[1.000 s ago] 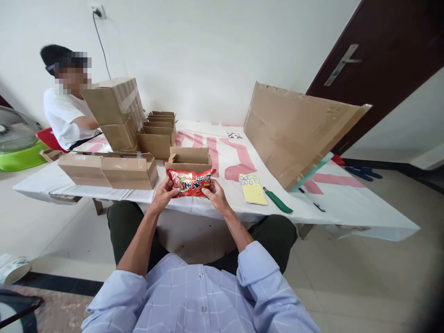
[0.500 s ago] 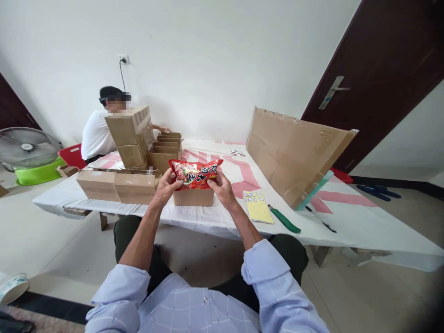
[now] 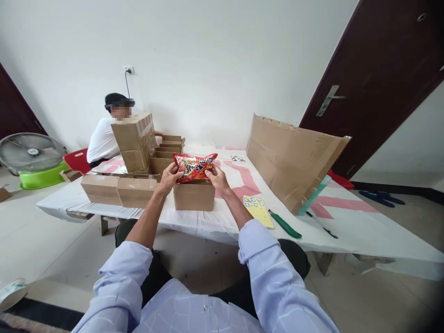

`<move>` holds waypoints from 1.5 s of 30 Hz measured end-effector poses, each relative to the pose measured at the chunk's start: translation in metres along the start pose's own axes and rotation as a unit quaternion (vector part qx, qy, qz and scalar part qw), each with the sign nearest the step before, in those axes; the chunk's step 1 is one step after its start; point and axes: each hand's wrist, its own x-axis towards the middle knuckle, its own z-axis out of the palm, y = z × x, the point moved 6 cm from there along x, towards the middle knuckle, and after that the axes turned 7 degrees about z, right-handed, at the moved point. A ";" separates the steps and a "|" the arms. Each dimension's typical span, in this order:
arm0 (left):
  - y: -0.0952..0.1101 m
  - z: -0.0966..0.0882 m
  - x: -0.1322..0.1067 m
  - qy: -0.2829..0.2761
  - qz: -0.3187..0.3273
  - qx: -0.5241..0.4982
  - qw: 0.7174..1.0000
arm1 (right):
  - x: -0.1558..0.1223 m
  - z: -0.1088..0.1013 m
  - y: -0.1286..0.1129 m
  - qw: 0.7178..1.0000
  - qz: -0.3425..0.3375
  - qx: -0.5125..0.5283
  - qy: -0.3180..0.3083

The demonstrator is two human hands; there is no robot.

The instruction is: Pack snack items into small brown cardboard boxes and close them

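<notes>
1. Left hand (image 3: pixel 169 177): arm stretched forward from a pale blue checked sleeve, forearm bare; fingers curled about the left end of the red snack packet (image 3: pixel 194 166), thumb on top; closed on the packet
2. Right hand (image 3: pixel 217 177): arm likewise extended, wrist slightly bent; fingers pinch the right end of the same packet; closed on it
3. Red snack packet: held level between both hands, long side across the view, printed face towards the camera; hangs just above the open top of the small carton (image 3: pixel 194 198); whether it touches the rim cannot be told
4. Small carton: brown, upright on the white table cover (image 3: pixel 208 224), near the front edge
5. Closed cartons (image 3: pixel 118 190): two, end to end, just left of the left hand
6. Stacked cartons (image 3: pixel 135 138): behind these, a row of open cartons (image 3: pixel 169 145) beside them
7. Yellow sheet (image 3: pixel 258 210) and green-handled tool (image 3: pixel 284 225): flat on the cover, right of the right forearm
8. Cardboard sheet (image 3: pixel 294 157): large, on edge and tilted, at the right
9. Co-worker (image 3: pixel 102 141): seated at the far left end, white shirt
</notes>
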 end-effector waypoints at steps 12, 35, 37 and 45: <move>-0.047 -0.015 -0.008 0.015 -0.048 0.005 0.999 | 0.002 -0.009 0.051 1.000 -0.004 0.001 0.022; 0.013 0.008 0.000 -0.037 0.042 0.012 0.998 | -0.006 0.002 -0.028 0.994 -0.095 0.007 -0.054; 0.024 0.013 -0.006 -0.043 0.052 0.008 0.998 | -0.012 0.002 -0.037 0.994 -0.097 0.014 -0.057; 0.046 0.024 -0.089 -0.088 -0.006 0.043 0.995 | -0.082 -0.021 -0.040 0.993 -0.044 0.007 -0.106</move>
